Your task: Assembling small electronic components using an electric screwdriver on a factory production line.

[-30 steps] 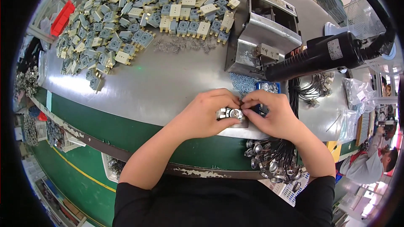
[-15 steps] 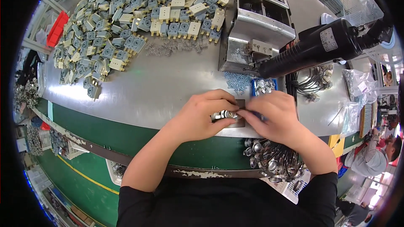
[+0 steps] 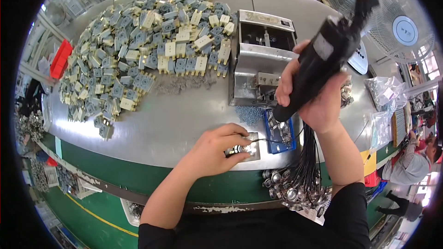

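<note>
Power tool (image 3: 310, 74) now in right hand (image 3: 324, 110), metal part (image 3: 241, 149) still in left hand (image 3: 217, 150), each grip closed

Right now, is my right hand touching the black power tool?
Touching. The head view shows your right hand closed around the black power tool, gripping its body from both sides.

Open lane: steel tabletop (image 3: 161, 129) between part pile (image 3: 170, 49) and left hand (image 3: 213, 149). Right of that hand, blue tray (image 3: 275, 147) and black cables (image 3: 310, 157) obstruct; metal machine (image 3: 263, 60) beyond.
</note>
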